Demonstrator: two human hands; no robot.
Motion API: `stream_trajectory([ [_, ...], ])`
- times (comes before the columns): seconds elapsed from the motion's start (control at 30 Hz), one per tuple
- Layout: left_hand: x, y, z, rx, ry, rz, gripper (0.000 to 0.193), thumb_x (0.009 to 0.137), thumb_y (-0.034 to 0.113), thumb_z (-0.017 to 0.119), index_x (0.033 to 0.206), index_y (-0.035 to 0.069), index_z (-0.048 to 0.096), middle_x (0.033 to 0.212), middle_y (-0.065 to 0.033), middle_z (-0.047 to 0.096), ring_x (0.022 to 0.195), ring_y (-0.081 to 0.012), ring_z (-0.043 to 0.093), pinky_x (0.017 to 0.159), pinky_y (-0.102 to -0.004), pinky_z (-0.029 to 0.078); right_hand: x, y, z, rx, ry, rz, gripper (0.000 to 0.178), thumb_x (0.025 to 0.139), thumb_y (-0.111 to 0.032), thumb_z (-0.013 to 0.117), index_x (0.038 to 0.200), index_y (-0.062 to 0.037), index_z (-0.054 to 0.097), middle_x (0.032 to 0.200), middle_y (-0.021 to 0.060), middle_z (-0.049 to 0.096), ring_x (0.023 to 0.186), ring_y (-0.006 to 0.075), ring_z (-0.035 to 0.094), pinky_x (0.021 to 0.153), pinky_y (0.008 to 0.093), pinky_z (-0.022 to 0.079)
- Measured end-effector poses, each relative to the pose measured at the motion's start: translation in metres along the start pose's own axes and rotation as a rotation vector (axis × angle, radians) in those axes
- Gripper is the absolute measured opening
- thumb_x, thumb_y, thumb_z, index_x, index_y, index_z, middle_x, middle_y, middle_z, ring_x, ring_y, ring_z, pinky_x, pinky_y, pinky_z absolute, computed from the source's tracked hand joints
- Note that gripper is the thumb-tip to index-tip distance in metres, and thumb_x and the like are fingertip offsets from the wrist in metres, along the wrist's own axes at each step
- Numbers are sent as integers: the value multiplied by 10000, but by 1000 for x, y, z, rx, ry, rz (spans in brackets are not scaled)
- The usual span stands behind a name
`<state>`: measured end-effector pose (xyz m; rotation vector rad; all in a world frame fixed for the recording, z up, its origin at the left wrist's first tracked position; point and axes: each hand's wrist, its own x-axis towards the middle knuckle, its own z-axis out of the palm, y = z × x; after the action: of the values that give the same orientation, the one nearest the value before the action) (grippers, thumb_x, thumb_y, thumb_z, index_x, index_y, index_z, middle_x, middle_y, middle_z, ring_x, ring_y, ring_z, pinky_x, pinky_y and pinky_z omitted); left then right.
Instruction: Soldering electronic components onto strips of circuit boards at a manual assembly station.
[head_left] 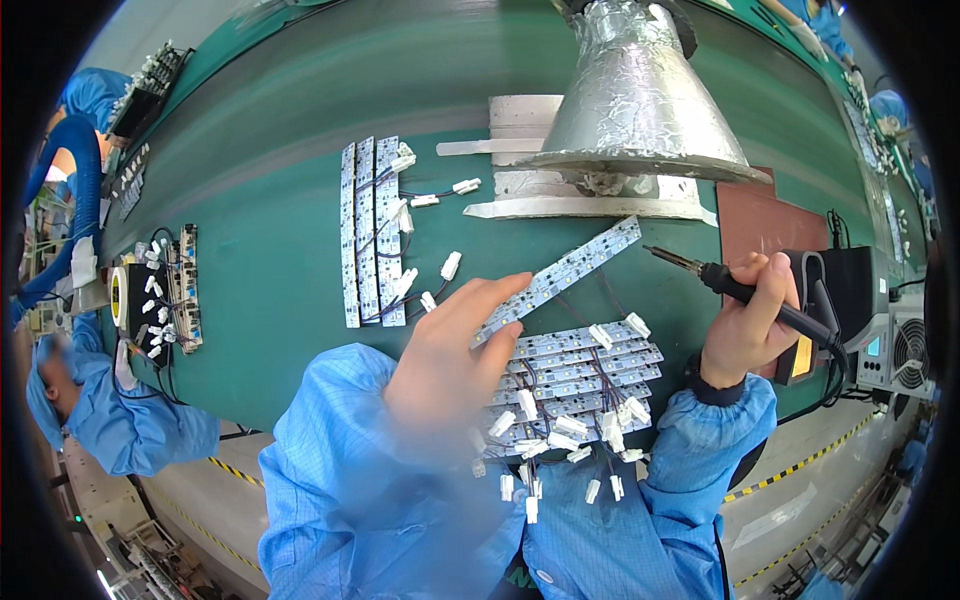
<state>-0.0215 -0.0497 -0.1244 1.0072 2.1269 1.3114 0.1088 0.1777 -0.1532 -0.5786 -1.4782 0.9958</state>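
My left hand (450, 345) pinches the near end of a narrow LED circuit board strip (575, 270), which slants up to the right. In my right hand (750, 325) is a black soldering iron (735, 283); its thin tip lies just right of the strip's far end, apart from it. Below the held strip, a stack of similar LED strips (590, 375) rests at the table's near edge. White plug connectors (570, 425) on dark wires hang off that stack. Further left, several strips (372, 230) lie side by side lengthwise, with wired connectors on their right.
A foil-covered fume hood (640, 100) stands at the back over a pale base. On the right are a reddish mat (765, 215), an iron holder (810, 290) and a soldering station (890, 350). Another wired board (187, 290) lies far left, near a co-worker's blue sleeve (140, 415).
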Motion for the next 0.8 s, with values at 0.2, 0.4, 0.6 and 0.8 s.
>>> stream_trajectory([
  [0.2, -1, 3, -2, 81, -8, 0, 393, 807, -78, 606, 1199, -48, 592, 1018, -200, 640, 908, -306, 641, 825, -334, 489, 1, 1, 3, -64, 1, 26, 356, 970, -198, 559, 693, 21, 603, 691, 61, 589, 670, 114, 528, 625, 256, 430],
  [0.4, 0, 0, -2, 63, -5, 59, 387, 805, -84, 610, 1189, -40, 599, 1011, -197, 641, 901, -308, 641, 814, -333, 489, 0, -6, 8, -84, -32, 71, 384, 969, -213, 561, 667, 21, 602, 687, 53, 586, 684, 114, 514, 654, 261, 402],
  [0.6, 1, -3, -2, 70, -11, 69, 377, 805, -82, 612, 1179, -43, 603, 1021, -193, 648, 930, -304, 648, 837, -324, 488, -1, -8, 10, -111, -65, 75, 398, 974, -210, 550, 664, 33, 602, 691, 59, 603, 719, 122, 521, 726, 283, 416],
  [0.8, 1, -2, -2, 74, -19, 61, 375, 805, -78, 610, 1178, -44, 603, 1023, -194, 649, 938, -300, 648, 848, -326, 485, 0, -8, 10, -113, -80, 78, 399, 978, -207, 543, 671, 39, 606, 677, 58, 606, 726, 123, 524, 729, 286, 423],
])
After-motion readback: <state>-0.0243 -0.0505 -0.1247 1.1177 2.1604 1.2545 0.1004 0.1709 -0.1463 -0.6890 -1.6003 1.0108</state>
